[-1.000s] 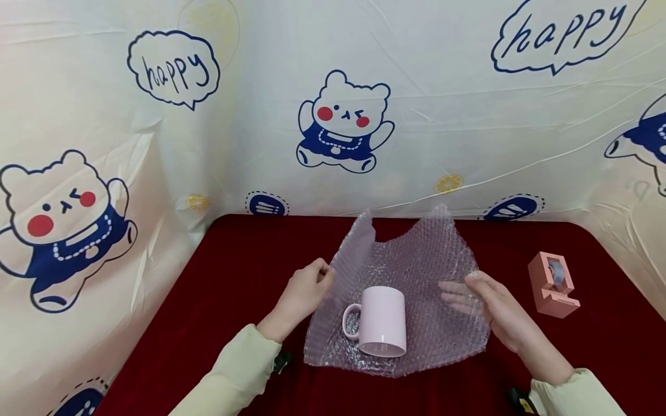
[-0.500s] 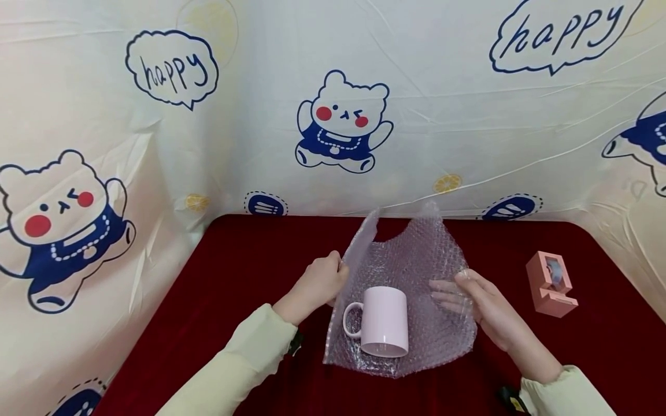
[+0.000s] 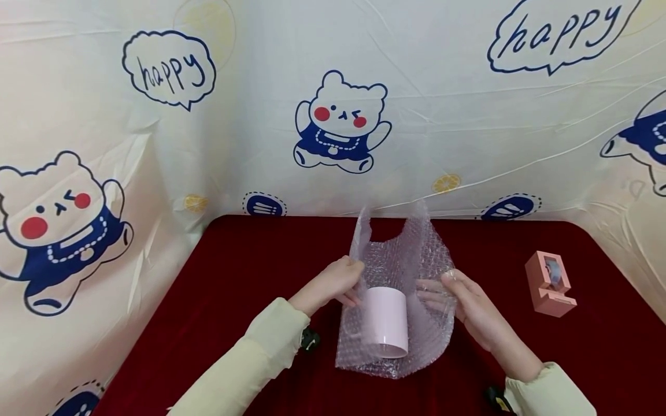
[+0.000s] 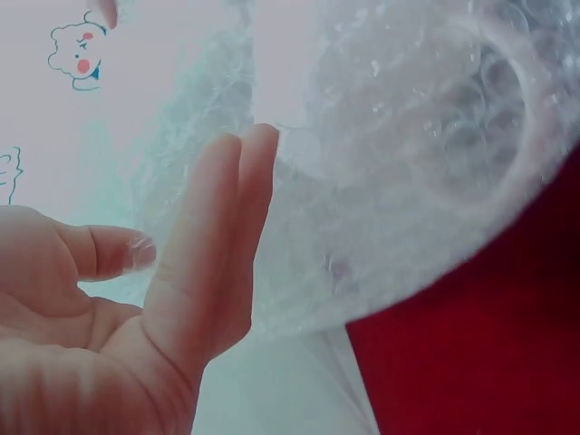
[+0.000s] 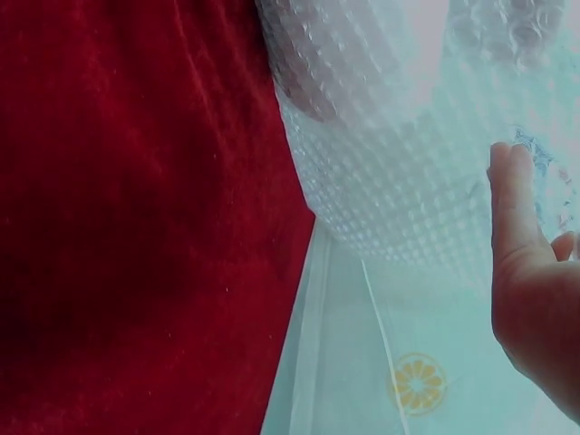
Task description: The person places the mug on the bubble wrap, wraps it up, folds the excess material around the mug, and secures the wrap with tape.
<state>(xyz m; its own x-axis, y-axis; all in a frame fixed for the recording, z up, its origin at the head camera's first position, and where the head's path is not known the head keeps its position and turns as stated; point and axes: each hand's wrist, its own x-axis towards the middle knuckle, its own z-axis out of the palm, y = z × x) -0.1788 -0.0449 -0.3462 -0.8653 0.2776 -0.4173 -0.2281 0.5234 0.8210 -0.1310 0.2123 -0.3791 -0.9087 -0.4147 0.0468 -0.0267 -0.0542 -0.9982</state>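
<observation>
A pale pink mug (image 3: 387, 323) lies on its side on a clear sheet of bubble wrap (image 3: 385, 263), its mouth towards me. The wrap's left and right sides stand raised around it. My left hand (image 3: 335, 283) pinches the left edge between thumb and fingers, and this flap leans over the mug's handle side. Through the plastic, the handle (image 4: 541, 118) shows in the left wrist view. My right hand (image 3: 470, 306) holds the right edge, thumb at the rim and straight fingers (image 3: 429, 294) seen through the wrap. In the right wrist view those fingers (image 5: 514, 199) lie against the sheet.
A pink tape dispenser (image 3: 551, 283) with a roll of clear tape stands to the right on the dark red tablecloth (image 3: 250, 260). Behind the table hangs a white cloth (image 3: 250, 115) printed with bears and lettering.
Both hands have come closer together, the left moving right and the right moving left. The wrap's sides have drawn inward, and the left flap now covers the mug's handle.
</observation>
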